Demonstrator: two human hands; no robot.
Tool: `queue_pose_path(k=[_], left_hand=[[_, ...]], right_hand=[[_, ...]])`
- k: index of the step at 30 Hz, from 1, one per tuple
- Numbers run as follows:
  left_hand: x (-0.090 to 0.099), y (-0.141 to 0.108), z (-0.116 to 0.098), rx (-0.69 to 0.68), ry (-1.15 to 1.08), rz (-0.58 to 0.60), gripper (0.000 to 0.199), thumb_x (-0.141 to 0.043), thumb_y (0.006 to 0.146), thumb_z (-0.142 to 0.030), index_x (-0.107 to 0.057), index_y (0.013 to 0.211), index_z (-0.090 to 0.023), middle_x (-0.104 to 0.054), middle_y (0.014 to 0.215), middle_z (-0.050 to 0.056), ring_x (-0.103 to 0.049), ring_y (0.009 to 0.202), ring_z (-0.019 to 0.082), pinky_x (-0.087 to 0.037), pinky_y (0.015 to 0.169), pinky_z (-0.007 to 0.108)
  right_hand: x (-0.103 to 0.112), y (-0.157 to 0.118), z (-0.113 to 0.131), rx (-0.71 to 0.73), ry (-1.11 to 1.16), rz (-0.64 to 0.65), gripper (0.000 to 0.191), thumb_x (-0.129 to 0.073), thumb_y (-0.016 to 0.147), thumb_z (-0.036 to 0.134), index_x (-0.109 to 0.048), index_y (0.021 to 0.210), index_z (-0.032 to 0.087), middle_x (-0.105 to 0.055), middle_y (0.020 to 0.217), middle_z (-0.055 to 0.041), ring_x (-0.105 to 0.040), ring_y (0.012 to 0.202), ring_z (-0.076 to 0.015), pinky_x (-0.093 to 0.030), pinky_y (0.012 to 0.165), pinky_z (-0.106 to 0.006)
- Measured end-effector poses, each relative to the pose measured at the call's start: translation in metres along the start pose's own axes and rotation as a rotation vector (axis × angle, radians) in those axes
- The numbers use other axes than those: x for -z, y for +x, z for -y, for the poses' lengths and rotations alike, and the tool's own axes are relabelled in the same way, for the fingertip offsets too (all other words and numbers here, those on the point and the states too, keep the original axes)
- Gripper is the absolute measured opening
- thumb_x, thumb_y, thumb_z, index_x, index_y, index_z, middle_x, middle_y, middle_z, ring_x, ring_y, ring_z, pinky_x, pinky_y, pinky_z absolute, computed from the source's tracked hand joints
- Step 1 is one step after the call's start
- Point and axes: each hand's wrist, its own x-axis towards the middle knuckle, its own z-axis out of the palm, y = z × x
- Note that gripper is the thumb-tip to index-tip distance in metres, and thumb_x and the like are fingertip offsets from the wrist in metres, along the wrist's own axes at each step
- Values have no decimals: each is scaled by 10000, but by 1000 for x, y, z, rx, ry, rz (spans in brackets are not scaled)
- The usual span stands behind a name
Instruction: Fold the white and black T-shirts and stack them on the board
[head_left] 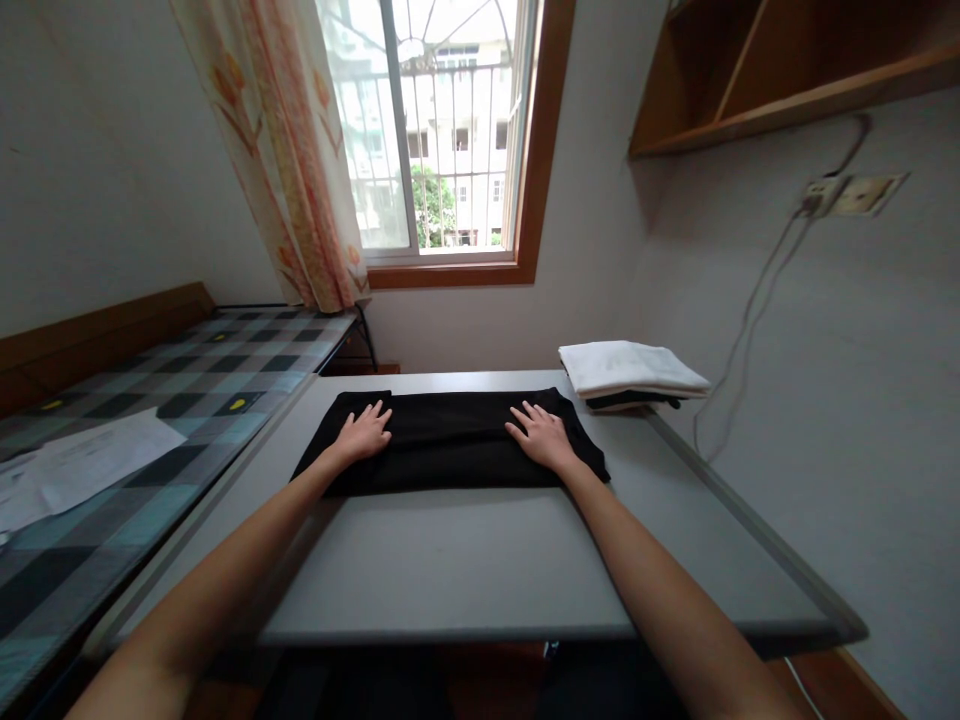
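Cloth (450,445) lies near far edge of the counter (465,565), left hand (364,434) and right hand (543,437) atop, each grip wide.

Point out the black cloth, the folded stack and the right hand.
Black cloth (454,445): head view, middle of its upper surface.
Folded stack (631,368): head view, its white top layer.
Right hand (543,437): head view, back of the hand.

Shows 2 slim arms (251,540), bare as far up as the view reaches, tapering smoothly toward narrow wrists (339,455). Ends in a bare left hand (363,434) and a bare right hand (543,438), both slender-fingered. Seems to wear dark legwear (360,688), too shadowed to tell cut or fabric.
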Motion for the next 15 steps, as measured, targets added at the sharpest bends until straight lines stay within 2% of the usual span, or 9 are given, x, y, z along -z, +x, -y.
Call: queue_pose_path(k=[5, 9, 15], left_hand=[[-5, 3, 9, -33, -29, -9, 599, -329, 891, -265, -340, 1479, -151, -179, 1569, 143, -194, 1442, 301, -227, 1124, 535], [-10, 4, 9, -62, -41, -15, 592, -285, 899, -235, -342, 1478, -129, -176, 1569, 146, -172, 1444, 294, -210, 1138, 506], [-2, 6, 15, -44, -57, 34, 593, -277, 897, -258, -346, 1480, -176, -191, 1570, 105, -177, 1448, 261, -213, 1143, 482]], right_hand=[[0, 0, 1, 1, -5, -4, 593, -269, 963, 570, -439, 1438, 260, -341, 1535, -86, -312, 1393, -271, -262, 1082, -418], [-1, 0, 0, 3, -8, -17, 590, -269, 964, 567, -449, 1432, 256, -351, 1529, -92, -318, 1391, -272, -272, 1076, -421], [-1, 0, 0, -2, -3, -13, 587, -275, 962, 567, -445, 1434, 263, -348, 1531, -81, -313, 1394, -267, -268, 1081, -415]])
